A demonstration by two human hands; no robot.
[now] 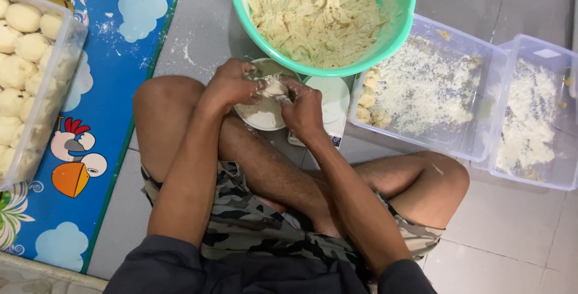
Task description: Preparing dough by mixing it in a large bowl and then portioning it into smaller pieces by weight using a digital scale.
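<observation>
On a grey tiled floor, left hand (232, 83) and right hand (304, 108) pinch a dough lump (274, 86) over a small plate (262, 116); shaping seems underway below the green dough bowl (397, 35).

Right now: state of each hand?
Left hand: closed on the piece of dough, over the small bowl.
Right hand: closed on the same piece of dough.
</observation>
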